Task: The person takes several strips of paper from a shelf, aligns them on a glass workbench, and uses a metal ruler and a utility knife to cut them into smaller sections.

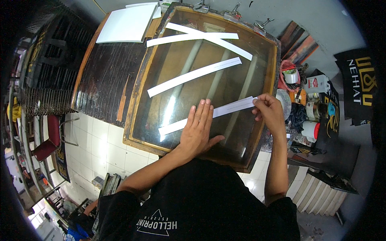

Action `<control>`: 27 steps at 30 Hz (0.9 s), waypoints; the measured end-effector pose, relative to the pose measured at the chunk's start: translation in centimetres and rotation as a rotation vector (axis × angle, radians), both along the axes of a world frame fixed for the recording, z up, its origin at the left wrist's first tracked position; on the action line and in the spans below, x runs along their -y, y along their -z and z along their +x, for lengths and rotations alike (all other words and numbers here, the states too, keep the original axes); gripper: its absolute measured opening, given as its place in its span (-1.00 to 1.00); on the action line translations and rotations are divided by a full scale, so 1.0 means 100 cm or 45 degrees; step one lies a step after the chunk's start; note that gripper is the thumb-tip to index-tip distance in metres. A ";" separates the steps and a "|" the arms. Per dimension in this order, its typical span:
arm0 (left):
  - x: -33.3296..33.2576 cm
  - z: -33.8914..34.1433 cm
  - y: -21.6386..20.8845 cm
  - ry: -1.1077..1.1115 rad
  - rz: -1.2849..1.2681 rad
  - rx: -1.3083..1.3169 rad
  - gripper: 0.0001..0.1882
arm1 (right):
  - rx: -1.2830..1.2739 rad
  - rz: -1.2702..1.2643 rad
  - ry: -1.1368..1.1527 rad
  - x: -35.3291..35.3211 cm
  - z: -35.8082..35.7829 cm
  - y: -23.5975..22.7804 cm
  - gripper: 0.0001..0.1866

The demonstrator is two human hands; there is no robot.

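A long white paper-like strip (232, 108) lies slantwise across a wood-framed glass panel (128, 134) in front of me. My left hand (196, 131) rests flat over the strip's middle, fingers stretched out together and thumb spread to the right. At the strip's right end, my right hand (270, 111) pinches its tip between thumb and forefinger. A second edge shows beside that tip; whether it is a fold or a peeled layer I cannot tell. Farther up the glass lies another white strip (195, 76). Beyond it, two white strips (193, 39) cross each other.
A stack of white sheets (128, 23) sits on the dark scratched table (108, 72) at the left. Metal hinge clamps (263, 23) line the panel's far edge. Bottles, cans (313, 109) and a plastic jug (315, 83) crowd the right side. A red chair (47, 138) stands far left.
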State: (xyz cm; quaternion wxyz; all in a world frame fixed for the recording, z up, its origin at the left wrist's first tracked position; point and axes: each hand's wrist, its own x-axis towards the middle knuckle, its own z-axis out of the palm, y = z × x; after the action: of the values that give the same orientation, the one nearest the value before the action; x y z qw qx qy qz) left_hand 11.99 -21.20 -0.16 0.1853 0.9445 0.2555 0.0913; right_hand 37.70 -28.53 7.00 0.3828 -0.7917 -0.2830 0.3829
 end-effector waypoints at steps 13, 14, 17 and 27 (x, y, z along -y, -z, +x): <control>0.004 0.005 0.005 0.102 0.046 0.008 0.08 | -0.009 0.048 0.005 0.002 -0.001 0.003 -0.81; 0.004 0.005 0.006 0.115 0.038 0.007 0.09 | 0.000 0.045 0.004 0.002 -0.002 0.003 -0.81; 0.006 0.009 0.006 0.146 0.067 -0.022 0.11 | 0.020 0.030 0.002 0.003 -0.005 0.002 -0.83; 0.007 0.021 0.003 0.280 0.171 -0.085 0.03 | 0.155 -0.029 -0.053 0.004 -0.007 0.007 -0.83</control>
State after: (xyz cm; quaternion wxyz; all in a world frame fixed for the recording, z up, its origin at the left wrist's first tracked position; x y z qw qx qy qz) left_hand 14.06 -21.87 -0.50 0.1218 0.9796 0.1496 0.0558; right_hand 37.00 -28.98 6.34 0.3478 -0.8117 -0.3179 0.3452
